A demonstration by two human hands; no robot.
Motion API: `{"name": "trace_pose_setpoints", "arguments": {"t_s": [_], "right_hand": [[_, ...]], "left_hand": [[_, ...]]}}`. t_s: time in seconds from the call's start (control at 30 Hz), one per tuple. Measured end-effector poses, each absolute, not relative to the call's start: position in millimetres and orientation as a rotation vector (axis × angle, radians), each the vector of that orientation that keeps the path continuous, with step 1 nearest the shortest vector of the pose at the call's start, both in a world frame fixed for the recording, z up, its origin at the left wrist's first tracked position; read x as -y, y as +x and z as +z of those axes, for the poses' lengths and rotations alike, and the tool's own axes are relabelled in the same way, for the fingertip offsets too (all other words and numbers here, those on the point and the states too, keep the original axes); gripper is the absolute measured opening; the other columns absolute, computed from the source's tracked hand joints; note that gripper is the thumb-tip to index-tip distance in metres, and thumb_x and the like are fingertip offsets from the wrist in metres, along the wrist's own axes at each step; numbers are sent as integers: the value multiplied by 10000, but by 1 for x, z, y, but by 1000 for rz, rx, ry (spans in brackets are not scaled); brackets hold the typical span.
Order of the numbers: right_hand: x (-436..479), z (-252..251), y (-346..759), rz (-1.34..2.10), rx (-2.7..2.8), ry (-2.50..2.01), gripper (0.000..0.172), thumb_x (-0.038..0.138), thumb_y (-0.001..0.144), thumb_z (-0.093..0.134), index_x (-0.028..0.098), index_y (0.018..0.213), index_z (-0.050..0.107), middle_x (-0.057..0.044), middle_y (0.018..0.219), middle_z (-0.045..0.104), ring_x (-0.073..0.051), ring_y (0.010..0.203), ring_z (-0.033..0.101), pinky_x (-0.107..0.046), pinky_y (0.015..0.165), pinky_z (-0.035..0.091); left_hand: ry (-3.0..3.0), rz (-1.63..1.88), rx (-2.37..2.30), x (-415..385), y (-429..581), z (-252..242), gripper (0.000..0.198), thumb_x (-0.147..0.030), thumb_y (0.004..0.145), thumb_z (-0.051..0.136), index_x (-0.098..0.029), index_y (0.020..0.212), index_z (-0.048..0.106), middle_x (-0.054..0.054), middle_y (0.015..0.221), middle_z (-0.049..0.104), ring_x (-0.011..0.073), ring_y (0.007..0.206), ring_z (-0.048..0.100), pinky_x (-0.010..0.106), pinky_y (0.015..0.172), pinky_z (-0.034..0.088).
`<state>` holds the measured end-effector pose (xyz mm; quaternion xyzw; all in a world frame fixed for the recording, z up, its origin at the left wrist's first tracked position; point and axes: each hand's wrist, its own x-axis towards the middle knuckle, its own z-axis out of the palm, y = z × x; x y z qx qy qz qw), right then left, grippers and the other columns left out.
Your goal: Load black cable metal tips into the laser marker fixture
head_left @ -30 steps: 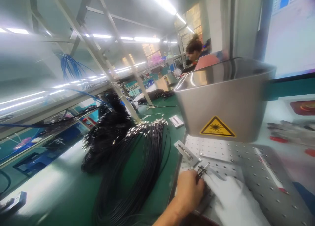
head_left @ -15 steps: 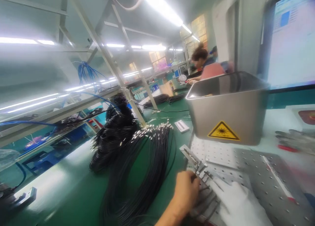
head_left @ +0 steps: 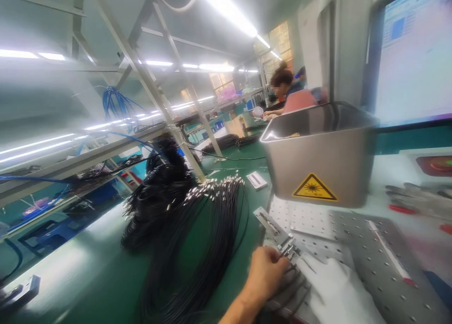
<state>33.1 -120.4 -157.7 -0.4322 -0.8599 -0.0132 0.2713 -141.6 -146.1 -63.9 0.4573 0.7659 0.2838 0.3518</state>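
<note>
My bare left hand point(head_left: 266, 272) is at a narrow metal fixture point(head_left: 273, 222), its thumb and fingers pinched at the end of a black cable with a silver connector. From the right, my right hand point(head_left: 334, 286) in a white glove reaches to the same spot, its fingers drawn together at the connectors; what they grip is hidden. Several black cables point(head_left: 294, 286) run down between the two hands. Left of them, a large looped bundle of black cables point(head_left: 219, 234) with silver ends lies on the green table point(head_left: 88, 272).
A metal bin-shaped housing point(head_left: 318, 154) with a yellow warning label stands behind the perforated plate point(head_left: 374, 263). On that plate lies a white pen-like stick point(head_left: 391, 253). Gloves point(head_left: 416, 197) and a monitor point(head_left: 416, 60) are at the right. Another person point(head_left: 286, 88) sits farther back.
The view has shifted slightly, so the surroundings sit a little farther left. My hands stay at the fixture, with the left fingers nearer the connectors.
</note>
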Motion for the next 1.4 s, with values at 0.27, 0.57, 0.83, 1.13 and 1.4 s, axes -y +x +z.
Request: {"name": "trace_pose_setpoints", "arguments": {"t_s": [0.27,0.57,0.83,1.13,1.4], "right_hand": [[125,-148,30,-42,2337,-1171,606,117,708,516,324,1257,667,-34,1167,692,-261,921,595,-416,896,485],[127,-123,29,0,2399,-1152,543,110,721,527,290,1211,677,-32,1162,690,-236,866,575,-376,830,456],[129,-127,29,-56,2366,-1180,605,112,713,512,295,1269,665,-54,1065,694,-246,787,547,-376,714,471],[123,-119,26,-29,2361,-1184,597,99,713,533,300,1253,693,-89,913,651,-246,761,555,-395,769,473],[107,-130,20,20,2470,-1212,535,111,757,549,342,1218,692,-71,863,658,-239,737,555,-396,758,415]], "left_hand": [[1166,762,-1960,141,-144,-69,100,-184,677,637,-193,670,538,-64,601,477,105,626,441,239,596,309],[1292,612,-2154,140,-130,-58,116,-167,754,593,-187,652,543,-33,629,512,129,676,484,262,627,307],[1304,609,-2126,139,-124,-53,141,-112,717,609,-181,623,530,-41,607,488,113,657,463,245,593,283],[1263,634,-2088,135,-128,-54,91,-129,686,656,-160,631,590,-45,596,488,118,673,487,242,600,295],[1297,619,-1995,138,-140,-57,149,-164,675,663,-184,618,527,-55,603,512,106,631,469,235,584,306]]}}
